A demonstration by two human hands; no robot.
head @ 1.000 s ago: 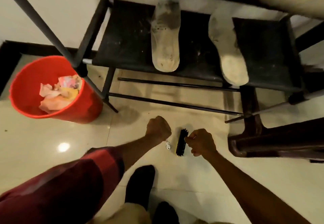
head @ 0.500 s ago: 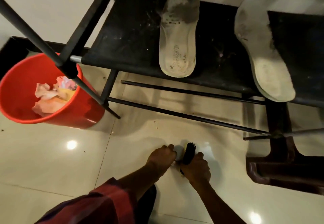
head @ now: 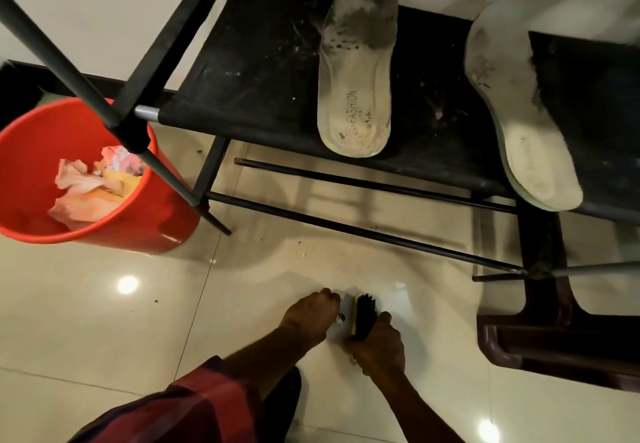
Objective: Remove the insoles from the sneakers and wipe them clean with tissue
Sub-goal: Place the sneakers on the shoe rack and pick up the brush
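Two insoles lay out of their sneakers on the black fabric shelf (head: 263, 71) of a tubular shoe rack. The left insole (head: 356, 71) sat near the shelf's front edge, about midway along it, heel toward the person. The right insole (head: 519, 110) lay slanted toward the shelf's right end, its heel hanging over the front edge. Both looked thin and foam-like, so I judged them light and floppy, apt to bend if lifted by one end; taking each at the waist or pinching the heel rim would keep it flat for wiping. Their pale tops were grimy, darkest at the toe end of the left one. On that insole's heel I could read "FASHION" beside a small round mark; the right one bore faint print too worn to make out.

Down on the glossy tiled floor (head: 104, 321), the person's right hand (head: 379, 345) had its grip closed around a brush (head: 363, 314) with black bristles and a yellowish back. The left hand (head: 308, 318) was curled just beside it, with something small and metallic at the fingertips, perhaps pinched, though I could not be sure. A red bucket (head: 145, 231) with crumpled tissue (head: 90, 186) stood by the rack's left leg.
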